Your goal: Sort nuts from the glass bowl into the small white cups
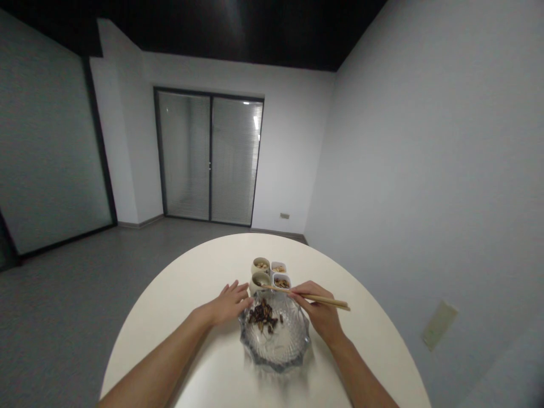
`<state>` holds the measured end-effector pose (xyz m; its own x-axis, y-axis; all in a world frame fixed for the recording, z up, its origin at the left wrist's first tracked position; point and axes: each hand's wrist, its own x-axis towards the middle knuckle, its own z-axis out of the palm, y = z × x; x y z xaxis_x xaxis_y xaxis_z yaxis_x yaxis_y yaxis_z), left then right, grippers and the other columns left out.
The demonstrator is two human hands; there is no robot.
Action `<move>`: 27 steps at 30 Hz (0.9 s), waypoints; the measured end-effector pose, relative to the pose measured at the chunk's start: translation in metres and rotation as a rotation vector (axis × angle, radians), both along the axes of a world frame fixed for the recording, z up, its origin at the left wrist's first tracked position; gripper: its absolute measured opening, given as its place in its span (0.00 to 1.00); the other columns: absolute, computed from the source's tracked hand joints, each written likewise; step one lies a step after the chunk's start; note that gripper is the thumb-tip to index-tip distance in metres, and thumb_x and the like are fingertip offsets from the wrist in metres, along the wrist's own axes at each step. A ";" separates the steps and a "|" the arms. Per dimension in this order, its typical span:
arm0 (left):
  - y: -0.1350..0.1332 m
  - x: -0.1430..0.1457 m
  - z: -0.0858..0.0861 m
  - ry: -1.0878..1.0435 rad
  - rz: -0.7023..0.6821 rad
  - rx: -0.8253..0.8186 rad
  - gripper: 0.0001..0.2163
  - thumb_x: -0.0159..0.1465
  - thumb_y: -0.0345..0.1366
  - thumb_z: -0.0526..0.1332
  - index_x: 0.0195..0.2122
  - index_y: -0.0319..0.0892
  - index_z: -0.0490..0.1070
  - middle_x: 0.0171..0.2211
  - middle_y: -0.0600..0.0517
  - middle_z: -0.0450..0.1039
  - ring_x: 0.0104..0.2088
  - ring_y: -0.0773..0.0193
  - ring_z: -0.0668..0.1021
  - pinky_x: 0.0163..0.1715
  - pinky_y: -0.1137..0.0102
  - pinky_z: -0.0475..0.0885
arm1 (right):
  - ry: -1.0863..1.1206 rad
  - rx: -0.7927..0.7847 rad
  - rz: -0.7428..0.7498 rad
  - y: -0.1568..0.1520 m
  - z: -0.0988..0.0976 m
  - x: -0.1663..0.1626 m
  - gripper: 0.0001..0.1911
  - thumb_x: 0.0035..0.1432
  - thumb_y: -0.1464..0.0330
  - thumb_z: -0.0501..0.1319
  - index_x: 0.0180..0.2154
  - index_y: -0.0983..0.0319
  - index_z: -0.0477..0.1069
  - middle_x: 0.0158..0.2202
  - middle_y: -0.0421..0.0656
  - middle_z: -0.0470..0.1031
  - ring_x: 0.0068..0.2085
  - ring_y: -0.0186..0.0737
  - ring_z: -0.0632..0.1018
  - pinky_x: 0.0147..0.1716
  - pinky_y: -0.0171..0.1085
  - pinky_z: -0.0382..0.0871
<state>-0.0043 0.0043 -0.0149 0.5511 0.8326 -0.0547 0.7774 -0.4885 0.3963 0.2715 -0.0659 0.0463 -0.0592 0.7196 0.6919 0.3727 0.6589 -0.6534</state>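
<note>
In my right hand [318, 310] is a pair of wooden chopsticks [325, 298]. Their tips reach left over a round beige cup [260, 282], nearest me of two such cups. My left hand [232, 302] has its fingers stretched out beside that cup and the left rim of a clear glass bowl [293, 345]. Dark brown dried pieces [262, 315] lie in the left and far part of the bowl. Whether the chopstick tips pinch anything is too small to tell.
Behind the near cup stands a second beige cup [260, 265] with pale pieces inside. To its right are two small white dishes, one with pale bits [279, 267], one with brown bits [281, 282]. All stand on a round white table [204, 260]; a wall [425, 170] rises on the right.
</note>
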 end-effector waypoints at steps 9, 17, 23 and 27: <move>-0.001 -0.004 0.000 -0.014 -0.006 -0.009 0.26 0.74 0.54 0.40 0.67 0.52 0.57 0.70 0.48 0.45 0.69 0.42 0.45 0.63 0.43 0.42 | -0.013 -0.214 0.056 -0.004 0.011 0.022 0.12 0.51 0.58 0.70 0.27 0.60 0.78 0.25 0.42 0.78 0.28 0.40 0.77 0.28 0.36 0.72; 0.000 -0.004 -0.001 -0.013 -0.009 0.002 0.26 0.74 0.54 0.39 0.67 0.51 0.58 0.70 0.48 0.46 0.69 0.42 0.45 0.63 0.43 0.41 | -0.120 -0.263 0.142 -0.005 0.008 0.019 0.10 0.54 0.60 0.70 0.30 0.60 0.79 0.28 0.43 0.79 0.31 0.41 0.78 0.32 0.37 0.73; -0.001 -0.004 0.001 -0.003 -0.015 -0.014 0.27 0.74 0.56 0.37 0.68 0.52 0.56 0.70 0.48 0.45 0.69 0.42 0.44 0.63 0.43 0.41 | -0.030 -0.107 0.078 0.001 0.002 0.015 0.10 0.56 0.59 0.69 0.31 0.59 0.79 0.29 0.43 0.78 0.31 0.42 0.78 0.32 0.38 0.74; -0.002 -0.003 0.002 -0.010 -0.014 -0.007 0.27 0.74 0.56 0.38 0.67 0.52 0.59 0.70 0.48 0.45 0.69 0.41 0.44 0.63 0.43 0.41 | 0.005 -0.064 0.062 0.003 -0.003 0.012 0.09 0.56 0.61 0.69 0.30 0.59 0.79 0.29 0.43 0.79 0.31 0.42 0.79 0.32 0.39 0.75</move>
<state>-0.0070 0.0027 -0.0131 0.5635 0.8243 -0.0549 0.7663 -0.4967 0.4076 0.2831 -0.0626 0.0434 -0.1021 0.7575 0.6448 0.3288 0.6375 -0.6968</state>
